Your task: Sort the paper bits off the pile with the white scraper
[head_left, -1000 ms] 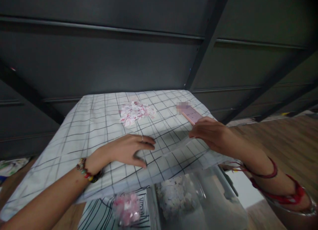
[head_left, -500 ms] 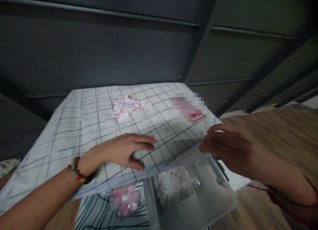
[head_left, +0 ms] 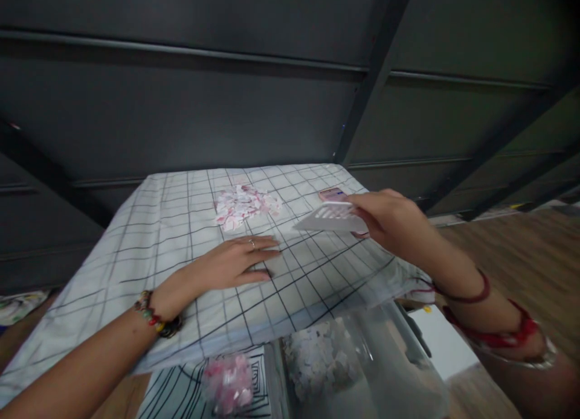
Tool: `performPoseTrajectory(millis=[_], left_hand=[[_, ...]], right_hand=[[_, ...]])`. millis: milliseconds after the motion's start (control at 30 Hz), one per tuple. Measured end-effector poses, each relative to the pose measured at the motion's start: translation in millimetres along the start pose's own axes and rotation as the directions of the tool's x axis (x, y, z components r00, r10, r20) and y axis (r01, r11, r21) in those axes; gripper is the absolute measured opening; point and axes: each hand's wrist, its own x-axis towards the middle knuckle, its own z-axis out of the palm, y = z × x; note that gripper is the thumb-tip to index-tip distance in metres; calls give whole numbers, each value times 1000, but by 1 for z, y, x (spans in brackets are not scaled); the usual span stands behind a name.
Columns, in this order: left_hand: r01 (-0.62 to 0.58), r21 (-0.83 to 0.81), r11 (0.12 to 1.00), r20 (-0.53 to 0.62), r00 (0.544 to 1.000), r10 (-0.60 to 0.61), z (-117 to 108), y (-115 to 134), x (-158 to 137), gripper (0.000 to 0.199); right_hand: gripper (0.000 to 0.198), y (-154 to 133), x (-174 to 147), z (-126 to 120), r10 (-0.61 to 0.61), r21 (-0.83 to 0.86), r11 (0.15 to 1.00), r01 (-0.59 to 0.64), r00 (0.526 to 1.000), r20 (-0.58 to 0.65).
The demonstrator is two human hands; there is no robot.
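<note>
Gripping a white slotted plate (head_left: 333,221), the right hand (head_left: 390,217) is positioned above the right half of the desk (head_left: 167,229), inboard of its right edge. The right grip is clamped on the plate's right end, with the plate tilted and its slots toward the top. Contact between the plate's lower edge and the desk cannot be determined.

A phone (head_left: 332,194) lies behind the plate, near the desk's far right corner, and is partly hidden by it. The left hand (head_left: 235,262) rests palm down on the checked cloth (head_left: 294,286), between the desk's near and far edges. The left grip is unloaded: thumb and fingers apart, fingertips directed toward the right edge.

A pile of white and pink scraps (head_left: 244,206) lies just beyond the left hand, toward the far edge. Below the near edge, a translucent bin (head_left: 399,364) contains pale scraps (head_left: 317,355). Left of the bin, a clear bag of pink pieces (head_left: 229,380) lies on a line-patterned surface (head_left: 174,392).
</note>
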Motion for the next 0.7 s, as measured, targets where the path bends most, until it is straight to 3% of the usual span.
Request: performPoseTrajectory(millis=[167,300,467,700], left_hand=[[143,133,981,-4,990,-143,3,-7,-5,51],[195,158,968,27,979,-202,3,-10,-9,53],[266,163,950,45,960,-276,3,-14,-11,55],[265,110,958,69,960,-273,4,-16,-9,53]], right_hand=[[33,9,62,42,64,19,998,-65,998,27],[34,10,91,69,10,69,998,-11,1000,20],[36,15,91,91,-63,101,992,74,992,-106],[38,15,73,92,-214,-70,977,203,947,-240]])
